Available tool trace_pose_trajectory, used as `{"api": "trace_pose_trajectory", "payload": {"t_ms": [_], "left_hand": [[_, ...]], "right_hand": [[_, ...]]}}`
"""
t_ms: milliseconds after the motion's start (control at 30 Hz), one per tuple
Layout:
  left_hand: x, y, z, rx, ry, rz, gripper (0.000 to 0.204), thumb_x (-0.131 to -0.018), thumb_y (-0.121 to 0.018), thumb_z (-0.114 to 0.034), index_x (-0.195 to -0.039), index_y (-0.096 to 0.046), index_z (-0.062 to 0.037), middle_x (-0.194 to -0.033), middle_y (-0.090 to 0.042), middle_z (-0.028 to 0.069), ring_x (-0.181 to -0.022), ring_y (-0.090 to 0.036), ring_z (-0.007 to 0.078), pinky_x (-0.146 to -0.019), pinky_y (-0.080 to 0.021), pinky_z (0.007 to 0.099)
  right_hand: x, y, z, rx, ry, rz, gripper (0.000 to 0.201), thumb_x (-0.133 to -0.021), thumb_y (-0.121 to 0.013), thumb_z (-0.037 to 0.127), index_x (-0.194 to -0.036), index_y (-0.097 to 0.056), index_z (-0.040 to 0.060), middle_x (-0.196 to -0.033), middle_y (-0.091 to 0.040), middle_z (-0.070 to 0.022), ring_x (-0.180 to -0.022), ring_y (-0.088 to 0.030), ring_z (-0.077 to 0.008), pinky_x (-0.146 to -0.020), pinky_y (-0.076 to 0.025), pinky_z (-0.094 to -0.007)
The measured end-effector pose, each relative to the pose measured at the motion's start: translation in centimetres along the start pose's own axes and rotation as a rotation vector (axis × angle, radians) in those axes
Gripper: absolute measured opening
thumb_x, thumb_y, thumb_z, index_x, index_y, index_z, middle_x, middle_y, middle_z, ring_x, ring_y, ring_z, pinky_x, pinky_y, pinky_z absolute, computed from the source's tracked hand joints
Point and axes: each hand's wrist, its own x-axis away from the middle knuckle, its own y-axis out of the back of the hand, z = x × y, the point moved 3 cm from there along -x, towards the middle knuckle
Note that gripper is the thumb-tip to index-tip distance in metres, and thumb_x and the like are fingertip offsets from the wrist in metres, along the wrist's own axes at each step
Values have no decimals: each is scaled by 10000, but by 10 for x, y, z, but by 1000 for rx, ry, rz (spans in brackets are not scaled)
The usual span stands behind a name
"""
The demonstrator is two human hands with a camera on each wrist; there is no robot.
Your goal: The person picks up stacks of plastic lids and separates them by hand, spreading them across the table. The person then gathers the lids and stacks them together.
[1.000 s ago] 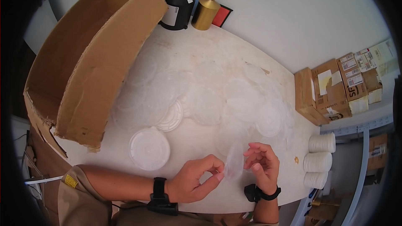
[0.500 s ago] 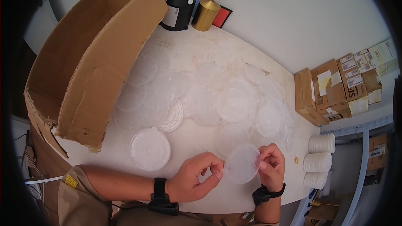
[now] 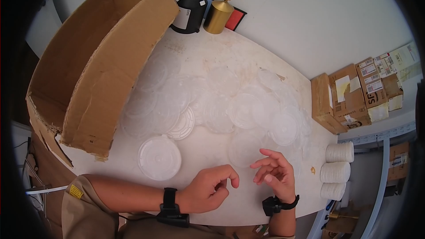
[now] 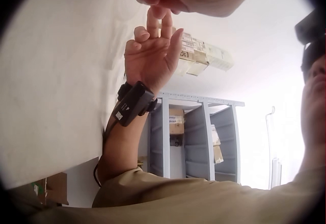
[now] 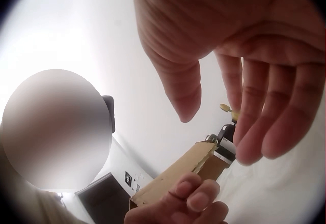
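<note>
My left hand (image 3: 207, 190) hovers over the near part of the table, its fingers loosely bent and no lid visible in it. To its right, my right hand (image 3: 278, 176) is raised with spread, slightly curved fingers, holding nothing; the right wrist view also shows this hand (image 5: 239, 46) with thumb and fingers apart. Beyond the hands lie many overlapping translucent round lids (image 3: 248, 110), the closest (image 3: 247, 148) just past the gap between the hands. A whiter round lid (image 3: 159, 157) lies left of them, near a ridged one (image 3: 182, 125).
A large open cardboard box (image 3: 115, 57) stands at the left. A black canister (image 3: 190, 13) and a gold container (image 3: 218, 15) stand at the back. At the right edge are stacks of white discs (image 3: 335, 171), with cardboard boxes (image 3: 349, 99) behind.
The translucent lid that was held between both hands half a second ago is no longer in them. The right hand's fingers have spread and it has shifted slightly left; the left hand's pinch has loosened.
</note>
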Motion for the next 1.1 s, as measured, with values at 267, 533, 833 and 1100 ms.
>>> {"api": "trace_pose_trajectory", "payload": {"t_ms": [267, 533, 833, 1100], "left_hand": [[-2, -1, -3, -19, -67, -17, 316, -758, -452, 111, -1000, -579, -46, -865, -549, 56, -707, -495, 168, -643, -418, 295], [-2, -3, 2, -65, -98, 69, 314, -767, -458, 97, -1012, -582, -56, -941, -599, 40, -842, -554, 158, -723, -442, 297], [-9, -7, 14, -224, -115, 26, 184, -848, -507, 45, -997, -597, -14, -880, -614, 39, -799, -564, 107, -686, -460, 248], [5, 6, -7, -436, -45, -16, 188, -870, -574, 5, -1053, -615, -5, -977, -672, 58, -919, -628, 140, -840, -505, 296]], "right_hand": [[-4, -11, -5, 41, -73, 52, 443, -916, -693, 71, -1337, -577, -2, -1074, -695, -85, -810, -646, -93, -740, -530, -243], [-9, -32, -19, 41, -32, 180, 329, -982, -647, 74, -1298, -593, 3, -1007, -689, -51, -919, -676, -112, -790, -541, -265], [-11, -28, -25, 115, 64, 130, 286, -992, -638, 117, -1239, -610, -25, -991, -702, -49, -855, -652, -86, -756, -529, -244], [-11, -27, -29, 185, 186, 116, 286, -975, -666, 171, -1187, -640, -19, -904, -682, -25, -772, -641, -73, -676, -527, -239]]}}
